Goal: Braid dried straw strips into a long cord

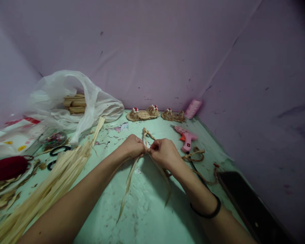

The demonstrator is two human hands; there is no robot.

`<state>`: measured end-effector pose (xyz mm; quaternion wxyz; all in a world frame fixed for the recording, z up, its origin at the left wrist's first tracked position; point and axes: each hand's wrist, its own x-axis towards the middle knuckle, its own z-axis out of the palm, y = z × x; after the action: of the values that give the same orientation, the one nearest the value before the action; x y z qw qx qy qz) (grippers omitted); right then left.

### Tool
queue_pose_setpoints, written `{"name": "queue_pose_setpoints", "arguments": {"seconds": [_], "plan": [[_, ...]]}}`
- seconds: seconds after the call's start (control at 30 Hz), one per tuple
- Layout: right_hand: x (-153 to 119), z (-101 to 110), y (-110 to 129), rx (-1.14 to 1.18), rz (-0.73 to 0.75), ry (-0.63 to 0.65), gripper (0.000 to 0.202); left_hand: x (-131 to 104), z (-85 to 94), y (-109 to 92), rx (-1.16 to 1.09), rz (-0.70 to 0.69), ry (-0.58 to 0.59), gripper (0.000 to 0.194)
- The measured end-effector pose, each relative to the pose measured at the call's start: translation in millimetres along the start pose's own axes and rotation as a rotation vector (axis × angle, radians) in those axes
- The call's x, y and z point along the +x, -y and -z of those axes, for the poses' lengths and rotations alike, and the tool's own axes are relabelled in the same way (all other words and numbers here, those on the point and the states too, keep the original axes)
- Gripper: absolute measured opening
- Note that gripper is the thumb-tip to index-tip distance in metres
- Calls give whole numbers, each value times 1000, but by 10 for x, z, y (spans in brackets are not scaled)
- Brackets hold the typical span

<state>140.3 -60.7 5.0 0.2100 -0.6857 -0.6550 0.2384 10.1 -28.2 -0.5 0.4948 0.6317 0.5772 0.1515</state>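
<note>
Here, at a pale green desk set into a corner of mauve walls, a person's two bare hands meet over a small braid of dried husk. The left hand and the right hand press close together, fingers pinched tight on the braid's near end, while its woven part reaches away from them across the desk. Two loose husk strips trail from the grip back toward the person — one long and pale under the left wrist, the other under the right forearm.

A black band circles the right wrist. To the left lies a thick sheaf of husk, and beyond it a white plastic bag with rolled husk inside. Against the far wall sit two little woven sandals with red-and-white trim, beside a pink spool. A pink glue gun rests just right of the hands, near a coil of twine. A dark flat object lies at the desk's right edge.
</note>
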Motion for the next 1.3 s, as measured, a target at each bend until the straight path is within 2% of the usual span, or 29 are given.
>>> {"name": "queue_pose_setpoints", "arguments": {"seconds": [0.13, 0.27, 0.37, 0.5, 0.63, 0.73, 0.87, 0.97, 1.13, 1.23, 1.3], "plan": [[-74, 37, 104, -77, -36, 37, 13, -8, -44, -2, 28, 29, -36, 9], [-157, -49, 195, -192, 40, 5, 19, -35, -51, -31, -33, 140, -61, 11], [-226, -127, 258, -263, 87, -32, 23, -38, -4, -19, -103, 184, -7, 12], [-234, -110, 254, -253, 129, 14, 20, -8, 84, 29, -100, 128, 96, 8], [-91, 24, 106, 11, 64, 91, 12, 43, 130, 85, -108, 92, 113, 12], [18, 73, 24, 403, -117, 123, 8, 52, 144, 94, -122, 75, 124, 15], [28, 20, 68, 847, -384, 393, 9, 16, 149, 41, -190, 16, 149, 11], [10, -35, 102, 942, -417, 475, 12, -3, 144, 1, -214, 13, 157, 6], [58, -115, 12, 797, -364, 358, 11, -23, 128, -5, -154, -37, 165, 4], [73, -167, -45, 718, -304, 250, 7, -56, 152, -13, 8, -70, 152, 6], [65, -194, -60, 688, -271, 220, 8, -80, 189, -33, 165, -34, 143, 7]]}}
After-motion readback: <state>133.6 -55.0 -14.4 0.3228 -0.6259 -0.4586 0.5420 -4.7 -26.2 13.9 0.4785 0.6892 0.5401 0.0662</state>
